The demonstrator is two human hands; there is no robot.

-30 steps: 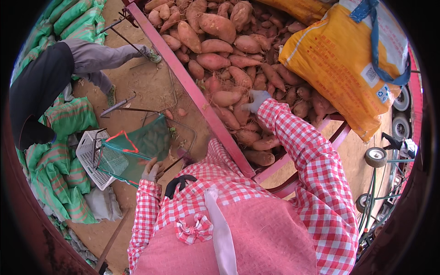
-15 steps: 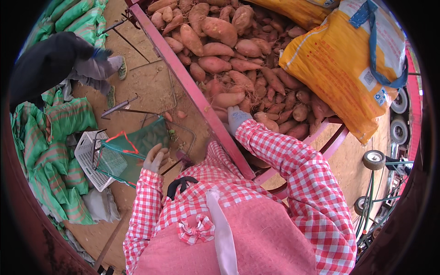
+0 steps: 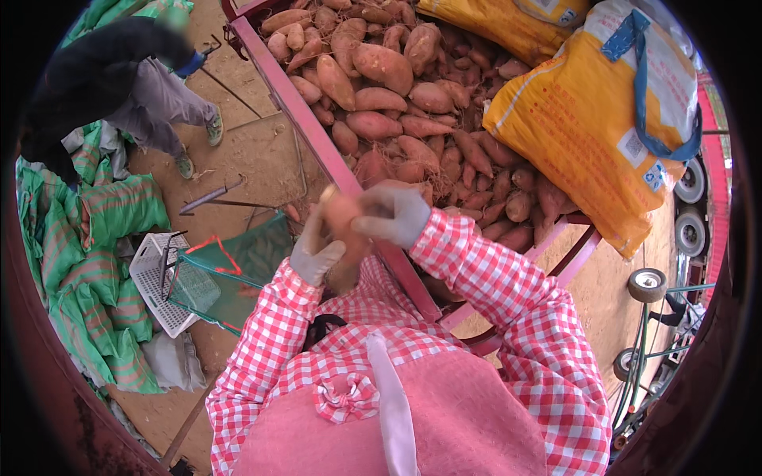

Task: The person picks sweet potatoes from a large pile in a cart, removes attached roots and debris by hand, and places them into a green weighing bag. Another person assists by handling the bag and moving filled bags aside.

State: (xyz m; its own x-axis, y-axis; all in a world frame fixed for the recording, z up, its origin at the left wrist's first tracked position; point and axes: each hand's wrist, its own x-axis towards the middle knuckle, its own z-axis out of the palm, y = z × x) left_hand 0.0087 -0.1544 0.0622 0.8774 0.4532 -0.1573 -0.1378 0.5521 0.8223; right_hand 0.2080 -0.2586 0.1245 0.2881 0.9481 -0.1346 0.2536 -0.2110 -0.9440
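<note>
Seen from the head camera, both hands of the person in the red-and-white checked shirt are together just beside the near edge of the long red metal rail of the cart [image 3: 317,139]. The left hand [image 3: 316,252], in a grey work glove, has its fingers wrapped around the lower part of a big orange-brown sweet potato [image 3: 343,230]. The right hand [image 3: 394,213], also in a grey glove, is closed over the upper part of the same sweet potato. So the sweet potato is grasped between the two gloves, in the air, on the ground side of the rail and very close to it.

On the other side of the rail lies the large heap of reddish sweet potatoes [image 3: 397,119], which fills the cart bed. At the far side of this heap, well apart from the rail, rests a big yellow woven sack with a blue strap [image 3: 587,127].

On the ground side of the rail, near the hands, stands a green net bag held open on a thin metal frame [image 3: 238,266]. Just beside it is a white plastic basket [image 3: 163,282]. Further from the rail are filled green striped sacks [image 3: 95,238], and another person in dark clothes [image 3: 103,79] is bent over there.
</note>
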